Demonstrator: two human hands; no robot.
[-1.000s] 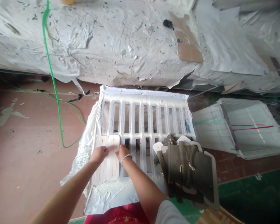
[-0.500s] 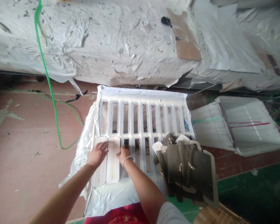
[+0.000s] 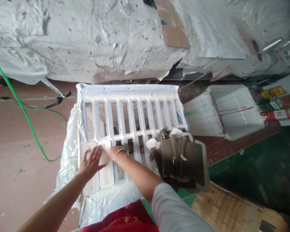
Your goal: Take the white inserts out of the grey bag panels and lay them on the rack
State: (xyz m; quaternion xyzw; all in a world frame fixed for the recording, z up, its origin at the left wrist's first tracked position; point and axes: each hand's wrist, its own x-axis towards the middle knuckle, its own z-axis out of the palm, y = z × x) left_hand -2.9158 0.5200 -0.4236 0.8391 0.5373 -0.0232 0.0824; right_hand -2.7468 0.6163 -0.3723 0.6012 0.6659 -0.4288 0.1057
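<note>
Two pale rounded panels lie side by side at the lower left of a white slotted rack. My left hand rests with spread fingers over the left panel and reaches onto the right panel. My right hand, with a bangle at the wrist, is at the right panel's right edge; its fingertips are hidden. A stack of dark grey-green pieces with gold zippers sits on the right part of the rack.
A worktable covered in stained white sheeting runs behind. To the right are a white bin and colourful packages. Cardboard lies lower right. A green cord hangs at the left.
The view has shifted right, so the rack appears further left. My left hand has spread and moved over toward the right panel. My right hand stays by that panel's edge.
</note>
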